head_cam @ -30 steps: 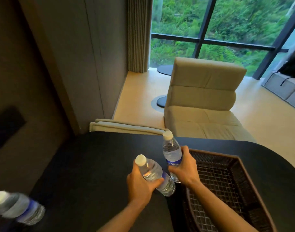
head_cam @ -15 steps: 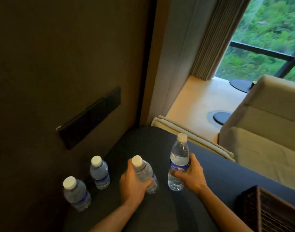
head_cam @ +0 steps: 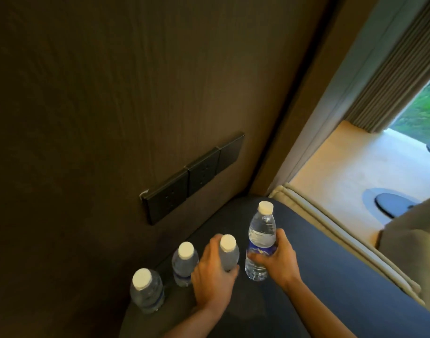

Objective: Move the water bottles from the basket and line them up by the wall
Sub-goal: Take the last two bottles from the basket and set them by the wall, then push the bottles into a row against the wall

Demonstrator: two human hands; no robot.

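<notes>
Your left hand [head_cam: 212, 276] comes in from bottom centre, forearm angled up and left, fingers wrapped over the shoulder of the third bottle [head_cam: 229, 254], thumb on its right side. Clamped on it. Can't tell if its base is on the table [head_cam: 319, 276]; your hand hides it.

Your right hand [head_cam: 278, 261] reaches in from lower right, forearm angled up-left, fingers closed around the blue label of the fourth bottle [head_cam: 260, 240], thumb behind it. That bottle is upright, just right of the third; base looks on or barely above the table.

Two more bottles stand free by the dark wall [head_cam: 111, 106]: the near bottle [head_cam: 147, 290] at lower left, the second bottle [head_cam: 184, 263] just beside your left hand. Black socket panel [head_cam: 193, 176] sits on the wall above the row.
</notes>
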